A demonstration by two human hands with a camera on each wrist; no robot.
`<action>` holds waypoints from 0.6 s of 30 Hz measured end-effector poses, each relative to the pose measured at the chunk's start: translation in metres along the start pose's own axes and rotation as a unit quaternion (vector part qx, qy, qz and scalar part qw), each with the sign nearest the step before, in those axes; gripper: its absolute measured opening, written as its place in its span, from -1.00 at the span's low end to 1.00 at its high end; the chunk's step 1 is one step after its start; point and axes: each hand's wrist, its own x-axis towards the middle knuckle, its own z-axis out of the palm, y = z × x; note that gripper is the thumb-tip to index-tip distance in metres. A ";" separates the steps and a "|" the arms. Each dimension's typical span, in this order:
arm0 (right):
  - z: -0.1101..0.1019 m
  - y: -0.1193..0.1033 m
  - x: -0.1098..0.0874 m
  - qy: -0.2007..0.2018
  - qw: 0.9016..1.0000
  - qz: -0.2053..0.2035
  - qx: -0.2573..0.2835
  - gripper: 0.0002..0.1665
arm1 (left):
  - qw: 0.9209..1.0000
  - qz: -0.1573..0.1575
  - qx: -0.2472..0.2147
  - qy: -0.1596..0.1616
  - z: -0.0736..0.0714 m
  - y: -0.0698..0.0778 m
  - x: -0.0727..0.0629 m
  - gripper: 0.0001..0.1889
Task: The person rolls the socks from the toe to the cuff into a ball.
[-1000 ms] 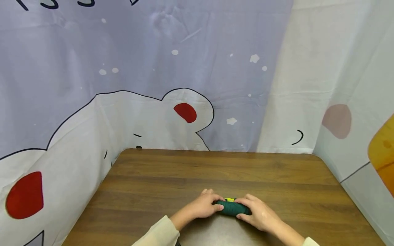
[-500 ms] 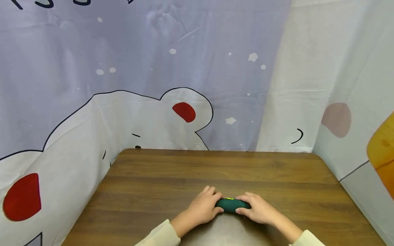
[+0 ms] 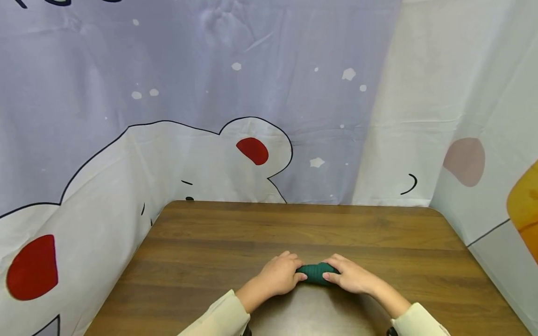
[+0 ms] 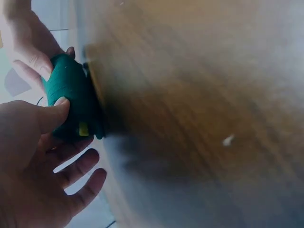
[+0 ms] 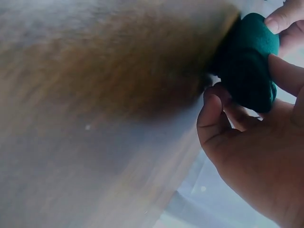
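A dark green roll [image 3: 313,273], seemingly of rolled cloth, lies crosswise near the front of the wooden table. My left hand [image 3: 279,274] grips its left end, thumb on the near side and fingers behind. The other end is held by my right hand [image 3: 353,277], also with the thumb in front. In the left wrist view, a small yellow patch [image 4: 83,128] shows at the end of the green roll [image 4: 71,85]. Folded layers appear at its other end in the right wrist view, where the right thumb [image 5: 285,73] presses on the roll [image 5: 249,57].
The wooden tabletop [image 3: 235,228] stretches behind and to both sides of the hands. A printed cloth backdrop [image 3: 189,84] hangs along the table's back and sides. A tiny white speck [image 4: 228,140] shows on the table in the left wrist view.
Yellow at the roll's far side, seen from the head view earlier, is now out of sight there. Both hands and the roll sit slightly farther up in the view, still gripped at both ends.
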 end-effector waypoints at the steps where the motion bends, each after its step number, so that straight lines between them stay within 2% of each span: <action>1: -0.001 0.000 0.002 -0.006 1.000 0.003 0.004 -0.53 | 1.000 -0.002 -0.005 -0.007 -0.002 0.000 0.001 -0.65; 10: -0.010 -0.002 0.014 -0.046 0.996 0.052 0.053 -0.56 | 0.997 -0.016 -0.024 -0.067 -0.007 0.001 0.005 -0.55; 18: -0.014 0.001 0.020 -0.063 0.994 0.064 0.068 -0.63 | 0.993 -0.033 -0.080 -0.084 -0.007 0.005 0.017 -0.56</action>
